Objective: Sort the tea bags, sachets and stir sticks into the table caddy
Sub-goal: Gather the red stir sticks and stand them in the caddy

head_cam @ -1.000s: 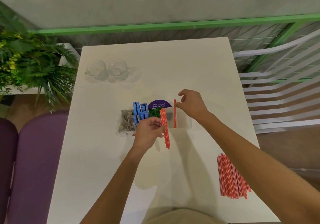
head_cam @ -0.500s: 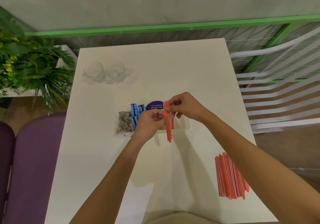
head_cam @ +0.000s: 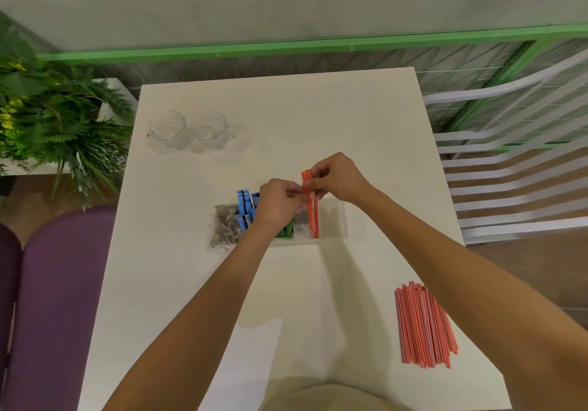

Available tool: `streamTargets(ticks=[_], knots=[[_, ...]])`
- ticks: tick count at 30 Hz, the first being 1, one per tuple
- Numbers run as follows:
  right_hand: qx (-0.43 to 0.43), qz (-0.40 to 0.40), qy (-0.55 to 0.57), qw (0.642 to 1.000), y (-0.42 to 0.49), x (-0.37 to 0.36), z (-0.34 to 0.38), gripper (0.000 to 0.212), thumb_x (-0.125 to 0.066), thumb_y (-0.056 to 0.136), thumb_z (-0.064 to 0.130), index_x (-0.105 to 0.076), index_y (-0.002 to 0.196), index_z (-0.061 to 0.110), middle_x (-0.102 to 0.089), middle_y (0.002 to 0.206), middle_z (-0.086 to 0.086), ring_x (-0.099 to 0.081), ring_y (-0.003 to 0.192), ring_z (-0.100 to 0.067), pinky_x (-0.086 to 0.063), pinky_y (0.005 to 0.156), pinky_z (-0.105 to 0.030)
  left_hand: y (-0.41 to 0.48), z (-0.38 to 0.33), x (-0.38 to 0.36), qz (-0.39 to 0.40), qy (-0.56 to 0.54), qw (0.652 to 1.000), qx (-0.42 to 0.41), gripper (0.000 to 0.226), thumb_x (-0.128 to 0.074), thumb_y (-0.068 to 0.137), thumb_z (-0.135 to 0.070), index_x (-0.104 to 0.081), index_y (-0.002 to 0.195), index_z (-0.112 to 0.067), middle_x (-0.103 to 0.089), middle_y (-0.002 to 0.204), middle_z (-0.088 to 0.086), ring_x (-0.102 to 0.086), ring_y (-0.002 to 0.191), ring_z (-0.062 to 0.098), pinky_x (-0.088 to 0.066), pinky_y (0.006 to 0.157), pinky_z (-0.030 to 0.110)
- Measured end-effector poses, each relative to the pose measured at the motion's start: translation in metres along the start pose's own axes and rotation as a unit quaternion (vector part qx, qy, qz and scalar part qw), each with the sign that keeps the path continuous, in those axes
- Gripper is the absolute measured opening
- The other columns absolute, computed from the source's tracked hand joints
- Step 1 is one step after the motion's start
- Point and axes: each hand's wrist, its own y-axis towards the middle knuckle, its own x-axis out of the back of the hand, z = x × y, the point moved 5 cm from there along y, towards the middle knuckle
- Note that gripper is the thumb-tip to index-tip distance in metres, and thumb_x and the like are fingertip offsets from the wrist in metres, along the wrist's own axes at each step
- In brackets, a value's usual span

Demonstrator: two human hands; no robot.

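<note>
- My right hand [head_cam: 342, 178] has its thumb and fingers curled and closed on a small bunch of red stir sticks [head_cam: 311, 215], pinching it near its upper end.
- My left hand [head_cam: 279, 202] meets the same bunch from the other side, fingertips pinched against its edge, the remaining fingers curled in.
- The bunch stands nearly upright between my two hands. Its top pokes out above my fingers, and its lower ends reach down into the caddy [head_cam: 341, 218], in the compartment directly below my right hand.
- Under my left hand lie the green sachets [head_cam: 288, 232] in the next compartment. I cannot tell how many, as my wrist covers most of them.
- Just left of my left hand stand the blue sachets [head_cam: 244, 207], and beyond them the tea bags [head_cam: 224, 224] at the caddy's far left end.
- Well apart from my grip, near me and to the right, a loose pile of stir sticks [head_cam: 424, 324] lies flat on the white table [head_cam: 318, 118].
- Beyond my hands to the left, two clear glasses [head_cam: 189, 129] stand side by side.
</note>
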Motion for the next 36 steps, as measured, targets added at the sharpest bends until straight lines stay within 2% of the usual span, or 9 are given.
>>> streamTargets(ticks=[3, 8, 11, 14, 18, 23, 29, 32, 36], knots=[[-0.02, -0.007, -0.01, 1.0, -0.002, -0.005, -0.013, 0.016, -0.078, 0.077, 0.005, -0.071, 0.081, -0.009, -0.07, 0.07, -0.025, -0.07, 0.064, -0.033, -0.062, 0.068, -0.037, 0.001, 0.006, -0.008, 0.021, 0.041, 0.999, 0.004, 0.014, -0.065, 0.082, 0.0, -0.074, 0.089, -0.008, -0.073, 0.078, 0.016, -0.072, 0.076, 0.033, -0.06, 0.072, 0.046], [-0.032, -0.02, -0.034, 0.999, -0.01, -0.008, -0.029, 0.014, -0.077, 0.078, 0.003, -0.071, 0.08, -0.01, -0.071, 0.07, -0.023, -0.071, 0.056, -0.023, -0.06, 0.062, -0.028, -0.01, 0.007, -0.016, -0.01, 0.115, 0.992, -0.047, 0.026, -0.05, 0.086, 0.001, -0.074, 0.089, -0.009, -0.072, 0.076, 0.013, -0.068, 0.071, 0.029, -0.055, 0.067, 0.035], [-0.029, -0.031, -0.049, 0.998, -0.013, -0.008, -0.029, 0.015, -0.078, 0.077, 0.006, -0.071, 0.077, -0.009, -0.071, 0.068, -0.022, -0.07, 0.052, -0.019, -0.057, 0.057, -0.022, -0.009, 0.007, -0.018, -0.026, 0.117, 0.991, -0.066, 0.021, -0.057, 0.087, -0.004, -0.07, 0.103, -0.011, -0.073, 0.085, 0.007, -0.067, 0.071, 0.017, -0.05, 0.06, 0.017], [-0.026, -0.034, -0.072, 0.997, -0.015, -0.01, -0.026, 0.025, -0.079, 0.078, 0.017, -0.071, 0.074, -0.007, -0.072, 0.067, -0.019, -0.071, 0.057, -0.024, -0.056, 0.057, -0.02, -0.008, 0.007, -0.02, -0.017, 0.116, 0.991, -0.07, 0.039, -0.063, 0.087, -0.007, -0.06, 0.125, -0.016, -0.072, 0.099, 0.002, -0.063, 0.078, 0.009, -0.043, 0.064, 0.005], [-0.028, -0.027, -0.111, 0.993, -0.014, -0.009, -0.023, 0.027, -0.078, 0.079, 0.021, -0.073, 0.075, -0.005, -0.072, 0.069, -0.02, -0.072, 0.063, -0.03, -0.061, 0.068, -0.033, -0.008, 0.008, -0.024, -0.012, 0.131, 0.988, -0.079, 0.046, -0.062, 0.087, -0.005, -0.057, 0.131, -0.018, -0.072, 0.105, 0.003, -0.063, 0.08, 0.008, -0.041, 0.068, 0.003], [-0.031, -0.032, -0.136, 0.99, -0.012, -0.006, -0.023, 0.011, -0.075, 0.078, 0.007, -0.073, 0.079, -0.005, -0.071, 0.071, -0.023, -0.072, 0.065, -0.033, -0.061, 0.069, -0.045, -0.005, 0.006, -0.023, -0.009, 0.155, 0.983, -0.102, 0.037, -0.062, 0.085, -0.003, -0.066, 0.12, -0.015, -0.073, 0.1, 0.004, -0.064, 0.077, 0.008, -0.046, 0.068, 0.004], [-0.026, -0.071, -0.077, 0.994, -0.028, 0.013, -0.018, 0.019, -0.074, 0.082, 0.005, -0.068, 0.099, -0.005, -0.072, 0.075, -0.019, -0.071, 0.06, -0.023, -0.061, 0.062, -0.029, -0.006, 0.002, -0.021, -0.002, 0.155, 0.984, -0.086, 0.043, -0.058, 0.087, 0.001, -0.061, 0.128, -0.011, -0.068, 0.11, 0.007, -0.061, 0.084, 0.011, -0.052, 0.086, 0.022], [-0.029, -0.113, 0.043, 0.992, -0.044, 0.035, -0.026, 0.017, -0.073, 0.082, 0.002, -0.069, 0.096, -0.007, -0.071, 0.076, -0.023, -0.072, 0.062, -0.031, -0.061, 0.062, -0.036, -0.006, 0.003, -0.022, 0.005, 0.146, 0.985, -0.091, 0.047, -0.054, 0.085, 0.005, -0.061, 0.129, -0.011, -0.067, 0.113, 0.007, -0.064, 0.09, 0.012, -0.05, 0.088, 0.02], [-0.046, -0.145, 0.1, 0.983, -0.08, 0.063, -0.055, 0.013, -0.068, 0.086, 0.001, -0.069, 0.093, -0.009, -0.069, 0.077, -0.026, -0.07, 0.061, -0.033, -0.06, 0.057, -0.036, -0.011, 0.005, -0.023, 0.003, 0.147, 0.983, -0.109, 0.042, -0.053, 0.086, 0.005, -0.065, 0.122, -0.013, -0.069, 0.11, 0.0, -0.063, 0.086, 0.005, -0.044, 0.077, 0.001]])
